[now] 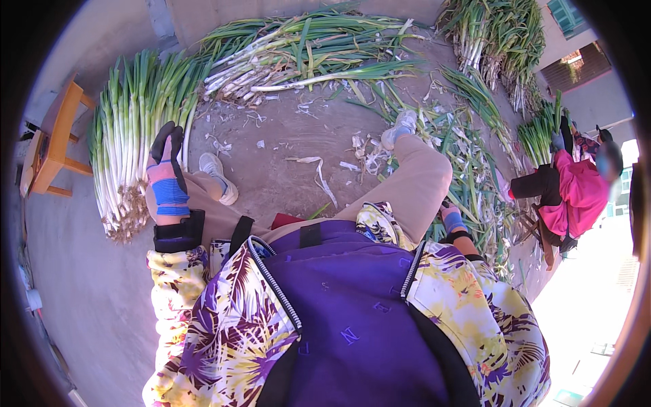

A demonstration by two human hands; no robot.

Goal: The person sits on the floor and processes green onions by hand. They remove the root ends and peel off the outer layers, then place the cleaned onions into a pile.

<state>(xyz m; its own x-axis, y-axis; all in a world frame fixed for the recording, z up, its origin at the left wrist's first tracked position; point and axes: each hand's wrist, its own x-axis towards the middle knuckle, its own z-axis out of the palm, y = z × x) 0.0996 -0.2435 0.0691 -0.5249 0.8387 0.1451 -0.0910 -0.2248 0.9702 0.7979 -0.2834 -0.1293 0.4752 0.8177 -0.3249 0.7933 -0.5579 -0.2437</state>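
My left hand, in a pink, blue and black work glove, is beside my left knee with its fingers stretched out. It holds nothing that I can see and is against or just next to a standing bundle of green onions with white stalks and rooty ends. My right hand, gloved alike, hangs low beyond my right leg, over green leaf scraps. Its fingers are mostly hidden by the leg, so whether it grips anything does not show.
A long pile of untrimmed green onions lies ahead along the wall. More bundles lean at the far right. A wooden stool lies on its side at the left. At the right, a person in a pink top sits beside onions.
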